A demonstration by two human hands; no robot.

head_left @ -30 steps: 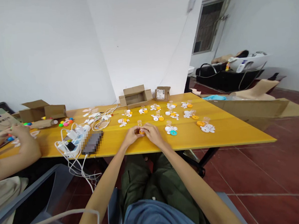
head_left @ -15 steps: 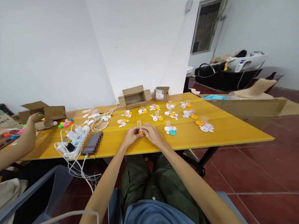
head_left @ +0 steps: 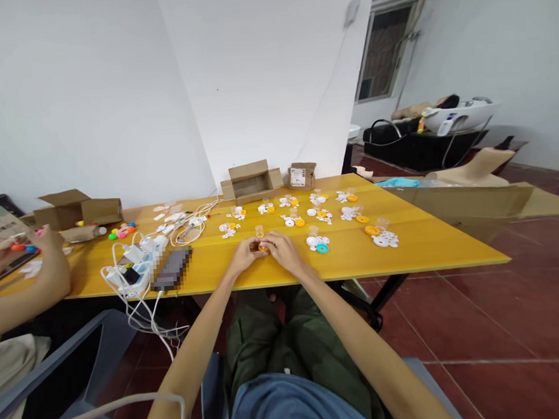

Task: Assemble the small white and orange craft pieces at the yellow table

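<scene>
My left hand (head_left: 244, 254) and my right hand (head_left: 283, 249) meet at the near middle of the yellow table (head_left: 426, 242). Both have their fingers pinched together round a small orange round part (head_left: 263, 247) held between them. A small clear cup (head_left: 260, 231) stands just behind my fingers. To the right of my right hand lie a teal ring (head_left: 323, 248) and white pieces (head_left: 313, 240). Further back, several small groups of orange and white parts (head_left: 299, 221) are laid out in rows.
A co-worker's hand (head_left: 1, 255) at the far left holds small coloured pieces. A power strip with white cables (head_left: 133, 273) and a dark flat device (head_left: 172, 268) lie left of my hands. Open cardboard boxes (head_left: 250, 180) stand at the back edge. Flattened cardboard (head_left: 471, 199) lies right.
My hands stay pinched on the orange part with hardly any shift. The co-worker's arm at the left reached towards the box, then drew back near the table edge.
</scene>
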